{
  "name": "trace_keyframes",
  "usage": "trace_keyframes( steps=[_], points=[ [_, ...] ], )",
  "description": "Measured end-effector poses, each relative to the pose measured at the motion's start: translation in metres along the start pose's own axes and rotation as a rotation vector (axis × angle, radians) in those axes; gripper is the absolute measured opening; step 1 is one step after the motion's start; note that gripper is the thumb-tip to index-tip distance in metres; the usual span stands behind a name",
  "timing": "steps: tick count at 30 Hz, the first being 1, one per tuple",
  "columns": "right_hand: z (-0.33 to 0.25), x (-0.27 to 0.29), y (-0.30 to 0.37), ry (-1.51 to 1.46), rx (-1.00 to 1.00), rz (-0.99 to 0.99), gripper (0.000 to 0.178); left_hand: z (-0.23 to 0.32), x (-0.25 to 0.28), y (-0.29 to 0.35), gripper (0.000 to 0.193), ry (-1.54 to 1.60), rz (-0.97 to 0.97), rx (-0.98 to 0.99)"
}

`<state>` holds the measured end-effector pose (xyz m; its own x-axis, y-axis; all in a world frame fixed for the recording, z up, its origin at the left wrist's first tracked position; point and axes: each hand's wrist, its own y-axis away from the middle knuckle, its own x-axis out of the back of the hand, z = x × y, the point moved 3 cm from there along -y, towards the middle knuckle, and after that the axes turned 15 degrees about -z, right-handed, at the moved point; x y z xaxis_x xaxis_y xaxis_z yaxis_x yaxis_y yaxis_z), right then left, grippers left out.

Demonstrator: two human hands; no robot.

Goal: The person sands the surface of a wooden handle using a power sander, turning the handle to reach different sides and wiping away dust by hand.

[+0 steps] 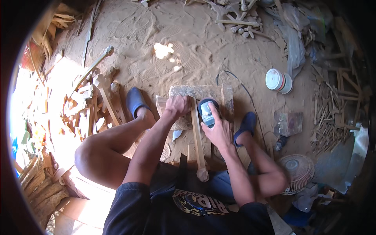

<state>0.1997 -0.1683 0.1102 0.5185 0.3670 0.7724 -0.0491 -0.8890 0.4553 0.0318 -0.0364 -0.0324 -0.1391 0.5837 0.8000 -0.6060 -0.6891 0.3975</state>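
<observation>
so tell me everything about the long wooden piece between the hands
The long wooden piece is pale and straight, apparently bare, with a wider, faceted knob at its near end. It runs lengthwise down the picture, its far end over the block, beside the left hand; whether that hand grips it is hidden. The handheld tool in the right hand is just to its right; contact is unclear.

mid-frame, the left hand [178, 105] grips a wooden stick [198, 137] near its top; the right hand [220, 131] holds a power tool [209, 113] beside it. lower right stands a fan [296, 170], upper right a white tub [275, 80].
</observation>
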Motion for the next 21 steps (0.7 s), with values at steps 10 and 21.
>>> trace_keyframes(
  steps=[10, 21],
  points=[
    [-0.017, -0.007, 0.013, -0.026, -0.175, -0.049, 0.088, 0.011, 0.013, 0.002, 0.035, 0.007, -0.170, 0.082],
    [0.001, 0.012, 0.027, -0.015, -0.227, -0.029, 0.089, 0.005, 0.007, 0.002, 0.032, -0.003, -0.147, 0.082]
  ],
)
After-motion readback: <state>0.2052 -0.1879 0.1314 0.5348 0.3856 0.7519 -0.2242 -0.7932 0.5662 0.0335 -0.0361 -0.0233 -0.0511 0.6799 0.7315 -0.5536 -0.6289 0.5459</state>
